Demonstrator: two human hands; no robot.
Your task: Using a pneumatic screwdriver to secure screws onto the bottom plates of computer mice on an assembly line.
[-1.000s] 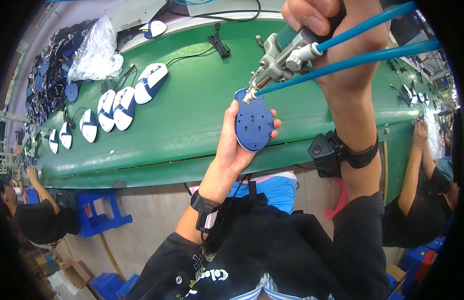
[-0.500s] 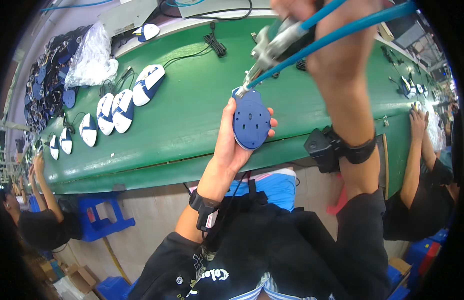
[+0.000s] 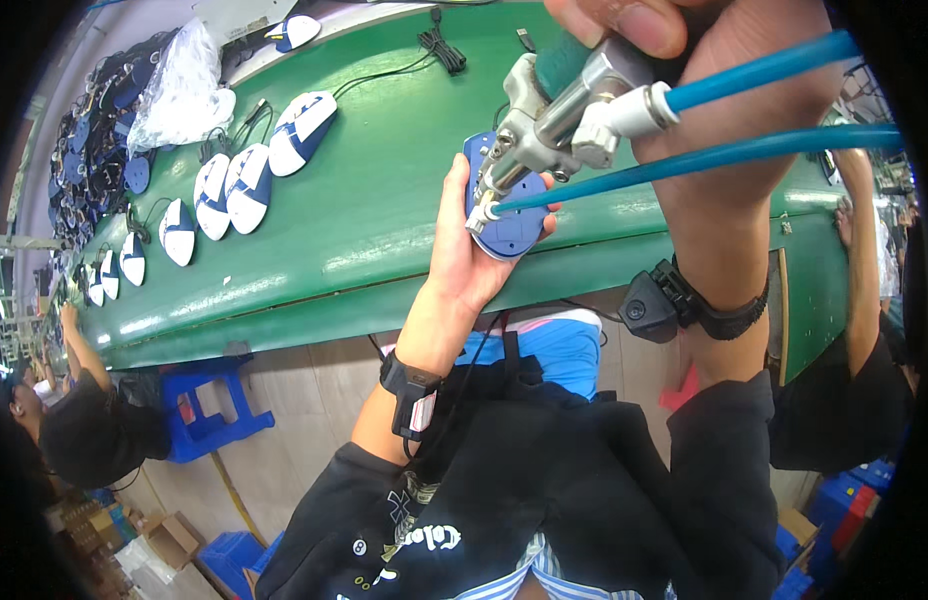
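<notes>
Near the upper middle of the frame, a blue oval plastic shell point(image 3: 512, 215) was held upright in the left hand point(image 3: 474, 255), whose fingers were closed around its edge. The metal air tool point(image 3: 544, 125) with blue hoses point(image 3: 744, 150) was gripped tightly by the right hand point(image 3: 724, 90); its nozzle was pointed down-left, touching the shell, above the glossy green surface point(image 3: 364, 200).
</notes>
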